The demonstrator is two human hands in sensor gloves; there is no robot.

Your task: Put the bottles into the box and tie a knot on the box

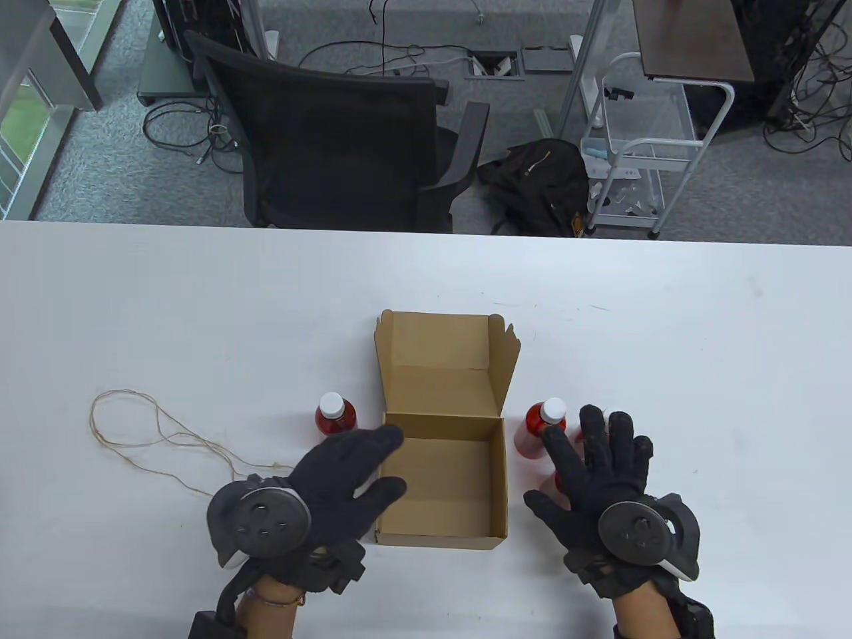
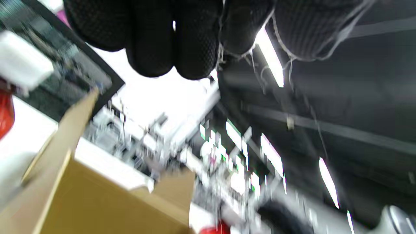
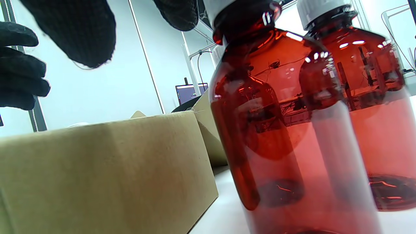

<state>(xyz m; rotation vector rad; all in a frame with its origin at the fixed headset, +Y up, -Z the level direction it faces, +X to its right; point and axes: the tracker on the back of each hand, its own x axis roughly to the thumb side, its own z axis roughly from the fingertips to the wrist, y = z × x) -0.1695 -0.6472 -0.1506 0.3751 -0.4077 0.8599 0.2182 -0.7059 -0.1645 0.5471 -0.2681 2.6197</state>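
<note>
An open cardboard box (image 1: 439, 492) stands at the table's front middle, its lid (image 1: 442, 346) raised at the back and the inside bare. One red bottle with a white cap (image 1: 336, 414) stands left of the box. More red bottles (image 1: 540, 426) stand right of it, partly under my right hand (image 1: 559, 469), which hovers spread above them. In the right wrist view two bottles (image 3: 276, 130) (image 3: 373, 113) stand upright beside the box wall (image 3: 107, 175). My left hand (image 1: 383, 462) reaches over the box's left wall, fingers extended, holding nothing. A thin string (image 1: 153, 436) lies at the left.
The white table (image 1: 665, 333) extends wide to both sides and behind the box. A black office chair (image 1: 333, 140), a backpack and a cart stand on the floor beyond the far edge. The left wrist view is blurred, showing the fingers (image 2: 162, 39) and the box's edge (image 2: 65, 182).
</note>
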